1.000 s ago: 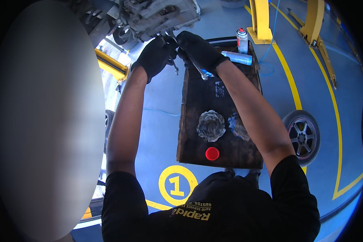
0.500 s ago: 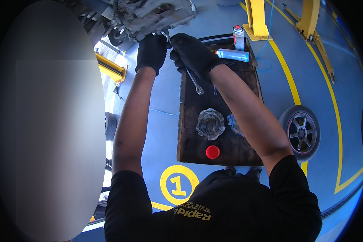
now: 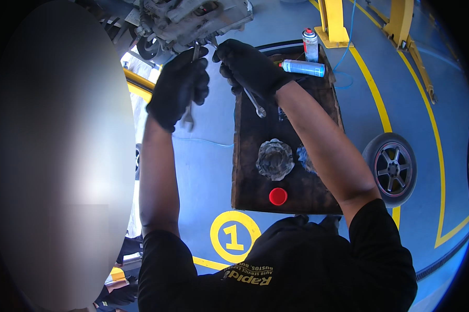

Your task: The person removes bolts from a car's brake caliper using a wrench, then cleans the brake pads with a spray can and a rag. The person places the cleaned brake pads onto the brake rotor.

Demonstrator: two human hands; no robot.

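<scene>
My left hand [image 3: 177,86], in a black glove, grips a steel wrench [image 3: 188,117] that points up to the underside of a grimy metal assembly [image 3: 193,21]. My right hand [image 3: 247,67], also gloved, is closed on a second wrench [image 3: 258,109], whose upper end reaches the assembly just right of the other one. Both hands are apart, just beneath the metal part. Behind and below my right hand is a dark worn cart [image 3: 252,192], bearing two spray cans [image 3: 310,47], two crumpled round trays [image 3: 273,158] and a red cap [image 3: 277,196].
A loose wheel [image 3: 393,169] is right of the cart. Yellow lift posts [image 3: 333,21] stand behind, with a thin blue hose [image 3: 344,78] beside the cart and painted lines [image 3: 432,135] on the blue floor. Parts of another person [image 3: 122,296] show at the lower left.
My left hand has moved left and turned, its wrench now hanging more upright and further left, apart from my right hand. My right hand has shifted only slightly.
</scene>
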